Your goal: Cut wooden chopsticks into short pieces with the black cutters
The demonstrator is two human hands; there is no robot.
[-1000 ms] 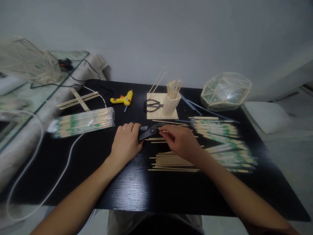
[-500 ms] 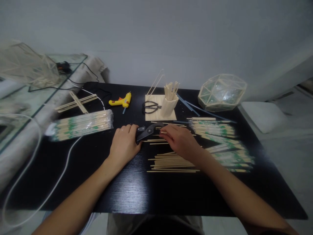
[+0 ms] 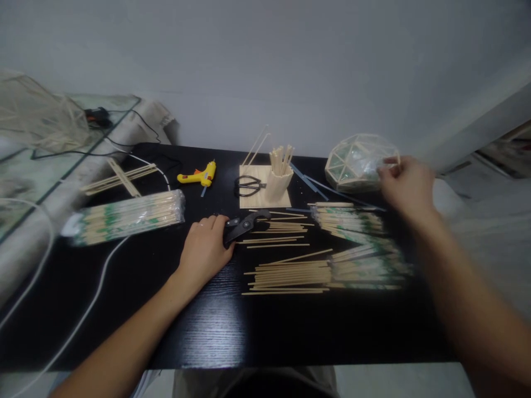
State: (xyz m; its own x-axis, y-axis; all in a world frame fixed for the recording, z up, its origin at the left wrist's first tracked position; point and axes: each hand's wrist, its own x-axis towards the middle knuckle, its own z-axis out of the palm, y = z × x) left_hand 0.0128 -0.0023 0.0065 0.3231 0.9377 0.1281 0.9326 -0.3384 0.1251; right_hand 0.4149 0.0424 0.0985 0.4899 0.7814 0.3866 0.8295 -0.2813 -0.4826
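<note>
My left hand (image 3: 206,243) is closed around the handles of black pruning shears (image 3: 248,222), resting on the dark table with the blades pointing right. Thin wooden sticks (image 3: 282,226) lie just beyond and beside the blades. My right hand (image 3: 409,182) is at the right rear, over the near right side of a faceted clear bowl (image 3: 352,160) with a pale stick frame. Its fingers are pinched together; whether they hold a short stick piece or touch the rim is unclear. A larger row of sticks (image 3: 290,275) lies nearer the front.
A stick holder (image 3: 277,187) full of sticks stands on a wooden base (image 3: 253,200), with black scissors (image 3: 249,186) beside it. A yellow glue gun (image 3: 198,176) lies left of them. Bagged sticks (image 3: 133,215) lie at left, opened packs (image 3: 365,260) at right. A white cable (image 3: 99,282) crosses the left side.
My right hand has moved from beside the shears' blades out to the right and back, reaching the faceted bowl. My left hand stays on the shears. The view has shifted slightly.
</note>
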